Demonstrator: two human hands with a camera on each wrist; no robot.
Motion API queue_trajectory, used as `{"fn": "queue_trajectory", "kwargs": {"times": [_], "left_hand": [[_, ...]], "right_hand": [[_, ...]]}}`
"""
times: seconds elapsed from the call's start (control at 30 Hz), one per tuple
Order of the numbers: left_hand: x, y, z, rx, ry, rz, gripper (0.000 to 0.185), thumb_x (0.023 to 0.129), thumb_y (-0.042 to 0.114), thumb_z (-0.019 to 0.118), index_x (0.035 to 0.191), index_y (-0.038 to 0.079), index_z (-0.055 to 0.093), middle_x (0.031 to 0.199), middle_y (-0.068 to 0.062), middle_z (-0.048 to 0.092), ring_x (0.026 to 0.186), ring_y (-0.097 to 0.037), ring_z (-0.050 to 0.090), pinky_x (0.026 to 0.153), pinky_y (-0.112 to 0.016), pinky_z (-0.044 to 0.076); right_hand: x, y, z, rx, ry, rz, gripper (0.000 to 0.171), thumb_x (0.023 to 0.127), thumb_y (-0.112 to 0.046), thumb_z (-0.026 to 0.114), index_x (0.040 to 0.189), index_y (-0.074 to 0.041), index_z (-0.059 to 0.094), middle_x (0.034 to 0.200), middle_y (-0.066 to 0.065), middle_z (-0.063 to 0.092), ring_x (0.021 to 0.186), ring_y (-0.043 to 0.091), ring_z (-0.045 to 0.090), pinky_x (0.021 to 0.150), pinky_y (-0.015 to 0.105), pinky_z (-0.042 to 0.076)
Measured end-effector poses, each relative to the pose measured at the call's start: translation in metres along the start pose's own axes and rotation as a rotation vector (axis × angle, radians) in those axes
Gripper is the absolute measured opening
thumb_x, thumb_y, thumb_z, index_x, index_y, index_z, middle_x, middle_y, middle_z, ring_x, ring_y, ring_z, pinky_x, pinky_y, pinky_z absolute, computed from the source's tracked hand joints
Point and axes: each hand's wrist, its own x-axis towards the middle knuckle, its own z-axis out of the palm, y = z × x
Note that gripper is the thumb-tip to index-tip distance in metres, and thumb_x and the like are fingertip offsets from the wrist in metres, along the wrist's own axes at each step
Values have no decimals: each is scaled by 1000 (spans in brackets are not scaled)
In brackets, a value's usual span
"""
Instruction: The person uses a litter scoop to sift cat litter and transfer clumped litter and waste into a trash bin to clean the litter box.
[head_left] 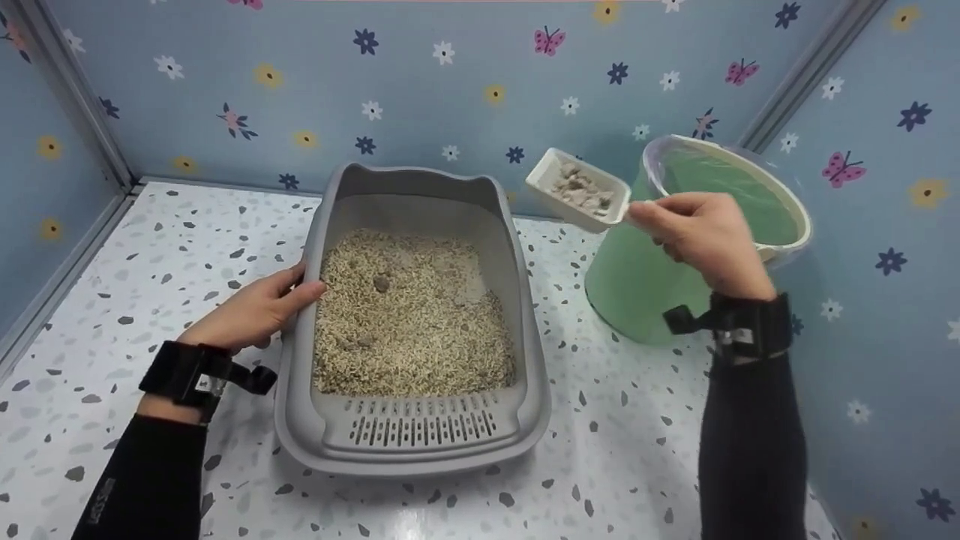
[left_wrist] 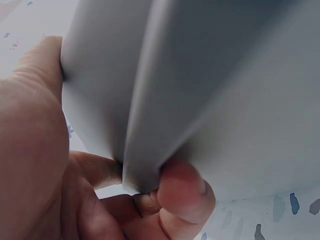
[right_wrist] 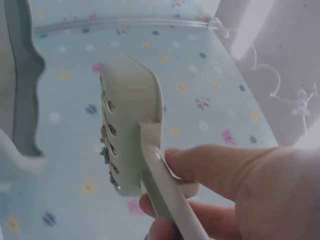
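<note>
Blue wallpaper with small flowers and butterflies (head_left: 450,82) closes the corner on three sides, and below it lies a white speckled terrazzo floor (head_left: 150,247). On this floor the fingers of the left hand (head_left: 251,311) curl around the left rim of a grey plastic litter tray (head_left: 420,442): the thumb lies on top of the rim, and in the left wrist view the fingertips (left_wrist: 182,187) press under the edge from below. That view shows almost only the grey wall, so the rest of the tray is cut off there. The right hand (head_left: 701,236) pinches the thin handle of a cream plastic slotted scoop (head_left: 577,191), thumb on top and the other fingers closed under it; the lower end of the handle is hidden inside the hand. The scoop is held in the air between the tray and a pale green plastic bin with a clear liner bag (head_left: 780,202), just beside the bin's rim. Its long axis runs from the hand toward the upper left, with the open end pointing at the back wall. Some grey-white clumps (head_left: 581,191) lie in it; their exact shape is hard to make out. The tray stands lengthwise, its grille step nearest to the person, and holds beige pellet litter (head_left: 412,330) with one small grey lump (head_left: 382,283) on top.
</note>
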Motion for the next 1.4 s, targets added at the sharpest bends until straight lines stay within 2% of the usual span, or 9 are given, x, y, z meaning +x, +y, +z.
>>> {"fn": "queue_trajectory", "kwargs": {"times": [0.2, 0.43, 0.63, 0.77, 0.9, 1.0, 1.17, 1.27, 1.4], "left_hand": [[2, 0, 1, -6, -8, 3, 82, 117, 62, 47, 181, 28, 9, 109, -17, 64, 76, -27, 57, 53, -37, 52], [2, 0, 1, -87, -24, -11, 85, 117, 61, 48, 181, 26, 6, 91, -6, 54, 65, -14, 46, 49, -28, 43], [2, -3, 2, -68, -24, -8, 86, 116, 62, 47, 181, 24, 5, 94, -6, 54, 70, -17, 49, 50, -29, 46], [2, -3, 1, -66, -16, -7, 84, 116, 63, 47, 181, 27, 7, 95, -9, 56, 72, -20, 52, 51, -30, 47], [2, -3, 2, -67, -13, -8, 83, 116, 63, 47, 181, 30, 8, 94, -8, 56, 71, -19, 51, 51, -29, 46], [2, -2, 2, -68, -15, -4, 83, 116, 64, 47, 181, 30, 8, 93, -8, 55, 71, -19, 51, 50, -29, 45], [1, -1, 1, -77, -16, 5, 85, 115, 65, 48, 181, 29, 8, 94, -8, 54, 70, -19, 51, 50, -29, 46], [1, -1, 2, -58, -14, 7, 86, 115, 64, 47, 181, 26, 8, 92, -8, 54, 69, -19, 51, 50, -30, 46], [1, -2, 1, -29, -8, 6, 86, 116, 63, 46, 181, 23, 8, 94, -9, 59, 66, -18, 50, 49, -31, 46]], "right_hand": [[7, 10, -78, -44, 138, 114, 35, 98, -50, 88, 111, -18, 90, 77, -8, 66, 61, 10, 50, 52, 26, 43], [24, 46, -111, -215, 214, 196, 35, 99, -54, 84, 110, -21, 90, 76, -11, 69, 64, 10, 58, 54, 28, 47], [33, 66, -118, -401, 192, 220, 61, 99, -56, 82, 125, -1, 84, 79, -3, 75, 66, 14, 62, 55, 35, 47], [35, 69, -117, -495, 160, 201, 65, 103, -52, 80, 131, 6, 78, 115, 23, 79, 84, 26, 67, 65, 39, 50], [34, 67, -112, -566, 137, 172, 57, 107, -40, 77, 137, 8, 73, 142, 34, 66, 113, 48, 63, 78, 48, 51], [33, 65, -107, -620, 136, 114, 47, 109, -27, 72, 138, 10, 71, 136, 37, 68, 97, 50, 63, 70, 47, 48], [31, 62, -99, -724, 190, -10, 37, 105, -9, 60, 131, 13, 74, 115, 39, 71, 67, 39, 51, 54, 40, 34], [29, 58, -94, -780, 232, -45, 41, 97, 0, 52, 128, 12, 75, 116, 40, 70, 78, 52, 60, 52, 52, 43], [25, 54, -84, -851, 296, -88, 39, 93, 7, 52, 124, 12, 75, 115, 38, 66, 95, 60, 63, 63, 72, 50]]}}
